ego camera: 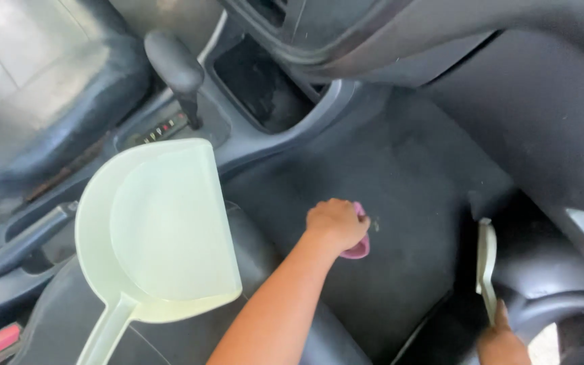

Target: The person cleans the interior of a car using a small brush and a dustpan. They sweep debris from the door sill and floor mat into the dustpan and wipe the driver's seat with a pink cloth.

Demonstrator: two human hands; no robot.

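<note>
Reaching down into the passenger footwell, my left hand (336, 223) is clenched around a small pink object (358, 249), pressing it against the dark carpeted car floor mat (407, 176); what the object is I cannot tell. My right hand (501, 341) grips the handle of a pale green plastic brush (486, 263), held upright at the mat's right edge near the door sill. A pale green plastic dustpan (163, 230) rests on the black leather seat (55, 318), open face up, within reach beside the gear lever (176, 67).
</note>
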